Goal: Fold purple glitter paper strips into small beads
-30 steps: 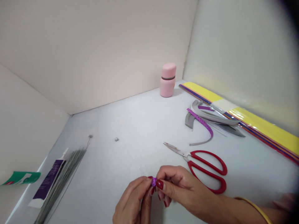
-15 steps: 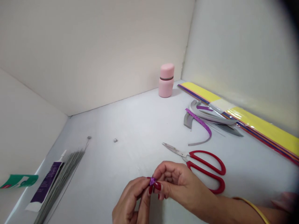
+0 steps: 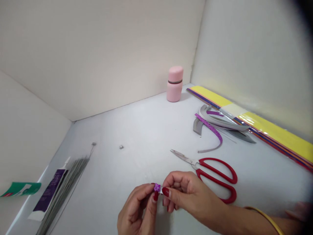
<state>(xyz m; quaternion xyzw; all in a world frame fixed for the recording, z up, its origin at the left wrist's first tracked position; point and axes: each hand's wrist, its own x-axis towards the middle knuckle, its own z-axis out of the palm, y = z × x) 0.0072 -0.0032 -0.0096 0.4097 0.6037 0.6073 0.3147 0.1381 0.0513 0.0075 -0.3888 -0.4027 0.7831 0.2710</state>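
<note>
A small folded purple glitter strip (image 3: 157, 187) sits pinched between the thumb and fingertip of my left hand (image 3: 138, 207), low in the middle of the view. My right hand (image 3: 186, 192) is closed at the strip's right side, its thumb and forefinger gripping a short pale end of it. Red-handled scissors (image 3: 216, 176) lie just beyond my right hand, blades pointing left. Farther back, a curved purple glitter strip (image 3: 212, 129) rests among grey-white offcuts (image 3: 204, 114).
A pink flask (image 3: 174, 84) stands by the back wall. Along the right wall lies a pack of coloured sheets (image 3: 259, 120). At left are a purple-labelled glue tube (image 3: 50, 189) and a bundle of grey wires (image 3: 66, 187). Two tiny silvery pieces (image 3: 121, 147) lie mid-table.
My right fingers have drawn slightly to the right of the purple piece, so more of it and a pale end now show. My left hand has barely moved.
</note>
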